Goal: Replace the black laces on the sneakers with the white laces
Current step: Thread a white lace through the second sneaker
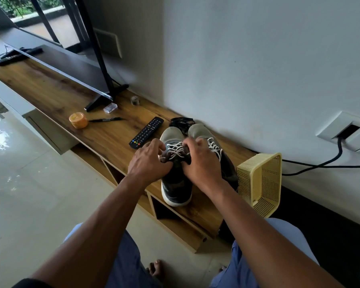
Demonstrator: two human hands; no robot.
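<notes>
Two grey and dark sneakers stand side by side on the wooden shelf (104, 138), toes toward the wall. The left sneaker (176, 183) carries white laces (175, 151) crossed through its eyelets. The right sneaker (204, 134) also shows white laces (214, 146). My left hand (149, 161) and my right hand (202, 163) sit over the left sneaker's throat, fingers curled at the white lace on either side. A heap of black laces (181, 122) lies behind the toes, by the wall.
A black remote (147, 132) lies left of the sneakers. Farther left are a pen (106, 119), an orange round tin (78, 120), a clear small box (110, 107) and the television's stand (101, 98). A yellow basket (260, 183) lies tipped at the right.
</notes>
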